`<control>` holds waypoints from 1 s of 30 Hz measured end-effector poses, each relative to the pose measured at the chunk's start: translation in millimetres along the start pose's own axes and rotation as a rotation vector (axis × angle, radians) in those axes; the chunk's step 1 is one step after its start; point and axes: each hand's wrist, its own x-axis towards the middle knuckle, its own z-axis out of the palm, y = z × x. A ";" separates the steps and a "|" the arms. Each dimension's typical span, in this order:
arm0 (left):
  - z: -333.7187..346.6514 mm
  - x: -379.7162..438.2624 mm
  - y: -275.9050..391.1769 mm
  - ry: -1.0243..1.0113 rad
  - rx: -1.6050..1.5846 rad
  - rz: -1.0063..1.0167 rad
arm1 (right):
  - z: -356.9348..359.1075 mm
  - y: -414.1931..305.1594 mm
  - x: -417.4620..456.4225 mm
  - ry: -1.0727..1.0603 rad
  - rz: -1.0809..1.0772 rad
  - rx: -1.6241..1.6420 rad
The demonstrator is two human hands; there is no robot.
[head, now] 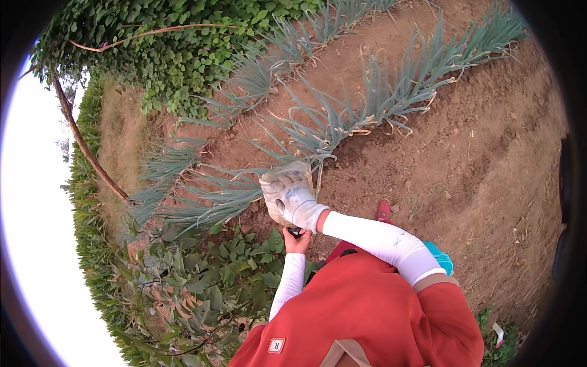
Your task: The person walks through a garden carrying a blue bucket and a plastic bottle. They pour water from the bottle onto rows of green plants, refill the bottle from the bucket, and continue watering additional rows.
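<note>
My right hand (296, 197), in a grey-white work glove, lies over a pale, cloudy container or bag (269, 202) that looks like plastic. Its fingers curl over the side of this pale thing, most of which the glove covers. Just below, my bare left hand (296, 244) grips a small black object (295, 232) at the pale thing's lower end. Whether the two are joined I cannot tell. Blue-green onion leaves (316, 144) rise close behind the glove, and more onion leaves (229, 195) spread to its left.
Onion rows (403, 91) cross the brown soil (481, 151). Broad-leaved plants (247, 261) grow beside my left arm. A leafy vine (192, 59) and a leaning wooden pole (87, 147) stand at upper left. A turquoise object (439, 258) shows behind my right elbow, near a red shoe (384, 209).
</note>
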 end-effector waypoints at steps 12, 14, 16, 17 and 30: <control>41.6 -29.3 -22.2 -0.297 0.163 -0.025 | -27.0 -29.1 -24.8 0.078 -0.049 0.001; 42.4 -30.9 -22.1 -0.308 0.187 -0.037 | -32.8 -31.1 -31.6 0.085 -0.035 0.026; 44.0 -34.0 -23.0 -0.313 0.214 -0.059 | -36.5 -28.7 -40.4 0.089 -0.010 0.037; 43.7 -35.6 -23.0 -0.311 0.228 -0.066 | -38.9 -26.7 -44.6 0.102 -0.009 0.020; 21.0 -9.1 -46.0 -0.112 0.332 -0.166 | -40.5 22.6 -50.6 0.088 0.178 -0.135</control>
